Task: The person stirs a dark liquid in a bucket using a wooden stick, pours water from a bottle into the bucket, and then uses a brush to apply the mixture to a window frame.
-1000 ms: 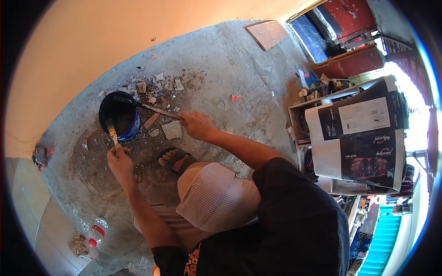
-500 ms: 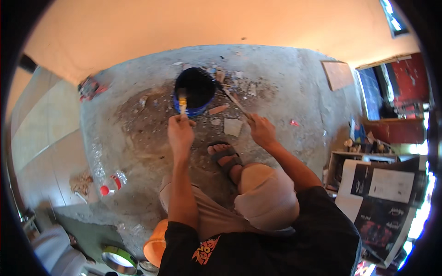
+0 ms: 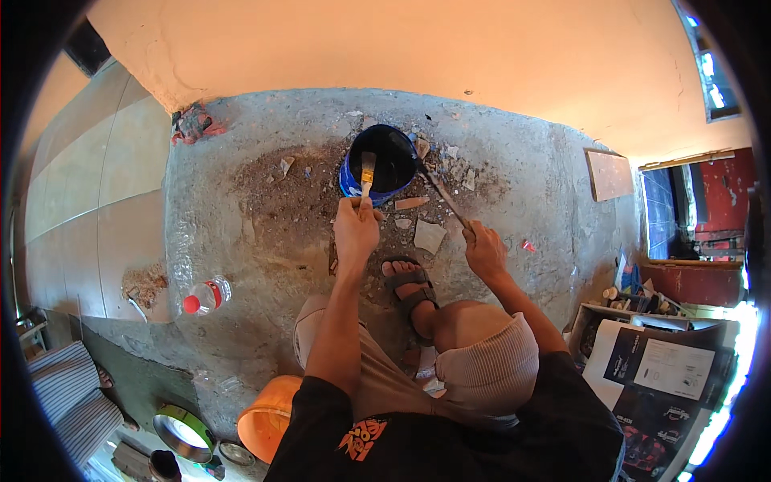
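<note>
A blue bucket (image 3: 348,181) with a dark inside stands on the rubble-strewn floor ahead of me, tilted a little. My left hand (image 3: 356,234) is closed round the handle of a flat paintbrush (image 3: 367,177). Its bristles point away from me, over the bucket's mouth. In my right hand (image 3: 486,251) is the near end of a long thin stick (image 3: 444,193), dark at its far part. That far end meets the bucket's right rim; what kind of tool it is, I cannot tell. Broken tile pieces (image 3: 430,236) lie between the bucket and my sandalled foot (image 3: 409,291).
An orange wall (image 3: 418,48) rises behind the bucket. A plastic bottle with a red cap (image 3: 210,296) lies at left, near an orange bucket (image 3: 261,418) and a green-sided roll (image 3: 181,434). A cardboard sheet (image 3: 650,386) is at right. Someone in striped clothing (image 3: 68,394) is at lower left.
The view has shifted, so the bucket and both hands sit farther right in the picture. The brush, blurred before, is now sharp, still over the bucket. Both hands keep their holds.
</note>
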`<control>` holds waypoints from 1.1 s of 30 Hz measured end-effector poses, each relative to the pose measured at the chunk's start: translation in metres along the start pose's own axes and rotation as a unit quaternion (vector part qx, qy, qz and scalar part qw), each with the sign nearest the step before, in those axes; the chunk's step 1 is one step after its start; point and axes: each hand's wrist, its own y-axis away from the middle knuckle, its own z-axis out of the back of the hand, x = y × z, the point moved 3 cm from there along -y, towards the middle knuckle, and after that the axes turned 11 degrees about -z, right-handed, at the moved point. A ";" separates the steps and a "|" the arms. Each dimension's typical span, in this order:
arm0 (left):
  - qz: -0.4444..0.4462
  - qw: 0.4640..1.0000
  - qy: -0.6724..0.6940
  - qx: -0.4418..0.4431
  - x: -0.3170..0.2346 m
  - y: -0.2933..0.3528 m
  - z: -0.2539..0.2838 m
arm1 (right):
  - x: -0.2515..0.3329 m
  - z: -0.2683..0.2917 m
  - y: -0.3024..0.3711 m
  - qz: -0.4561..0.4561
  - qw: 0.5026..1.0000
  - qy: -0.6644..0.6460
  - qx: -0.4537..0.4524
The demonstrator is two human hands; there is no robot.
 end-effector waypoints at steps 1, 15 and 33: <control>0.005 1.000 -0.001 0.004 0.000 0.001 -0.001 | 0.001 0.001 0.001 0.018 1.000 -0.011 -0.003; 0.005 0.999 -0.036 -0.016 -0.004 0.009 0.008 | 0.004 -0.002 0.015 -0.036 0.999 0.012 0.030; -0.055 0.997 -0.019 -0.048 0.007 0.019 0.002 | -0.003 -0.020 -0.008 0.070 0.994 -0.057 0.056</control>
